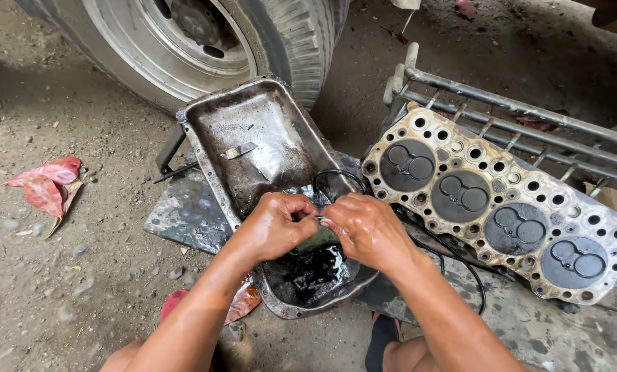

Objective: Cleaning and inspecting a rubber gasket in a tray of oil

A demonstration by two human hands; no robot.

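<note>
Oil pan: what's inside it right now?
The oil pan holds black oily liquid pooled at its near end and a small metal strip higher up. Both hands cover the middle.

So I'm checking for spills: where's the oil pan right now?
In the head view the oil pan lies on the ground at centre, under both hands, with the tyre behind it and the cylinder head on its right.
</note>
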